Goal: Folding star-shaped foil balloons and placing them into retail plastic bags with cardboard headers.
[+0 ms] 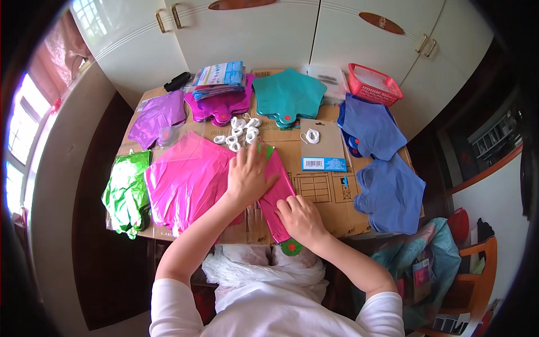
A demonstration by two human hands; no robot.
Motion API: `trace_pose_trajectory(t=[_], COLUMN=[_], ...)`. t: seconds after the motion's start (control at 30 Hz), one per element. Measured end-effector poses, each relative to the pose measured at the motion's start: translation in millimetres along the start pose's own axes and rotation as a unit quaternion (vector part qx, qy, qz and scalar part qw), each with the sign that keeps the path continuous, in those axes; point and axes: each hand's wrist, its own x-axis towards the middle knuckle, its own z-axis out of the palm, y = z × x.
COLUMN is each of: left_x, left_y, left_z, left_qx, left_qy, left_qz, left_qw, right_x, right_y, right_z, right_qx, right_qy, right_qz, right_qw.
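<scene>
Foil strip (274,196) lengthwise toward body, green tab (291,247) nearest — left hand (247,177) spread, right hand (301,218) curled, pinch unclear

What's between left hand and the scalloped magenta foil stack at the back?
Head view: a cluster of small white string coils lies on the brown cardboard between the left hand and the magenta foil stack.

L hand (247,177) palm-down, R hand (302,220) w/ curled fingers (285,210).
</scene>
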Motion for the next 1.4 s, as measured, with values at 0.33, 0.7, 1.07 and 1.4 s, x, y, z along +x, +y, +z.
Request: trace_pose_trajectory(t=[0.33, 0.7, 1.07, 1.4], left_x=[-38.4, -10.6, -12.8, -22.1], left_y=[-14.2, -16.6, -7.8, -1.3], left_z=[-16.4, -30.2, -30.2, -30.9], left_qx=[-0.480, -0.208, -0.313, -0.448], left_qy=[-0.154, -0.273, -0.252, -0.273], left_qz=[-0.276, -0.255, -0.310, -0.363], left_qw=[0.818, 0.904, 0.862, 0.770], right_x=[-0.5, 1.7, 0.2, 0.4], right_y=[2.5, 6.0, 8.7, 8.1], right_z=[1.3, 0.5, 4.7, 2.8], right_qx=[0.067, 0.088, 0.101, 0.120], right_qy=[0.029, -0.016, 0.009, 0.030], right_qz=[-0.025, -0.038, -0.041, -0.033], right_qw=[0.997, 0.995, 0.994, 0.992])
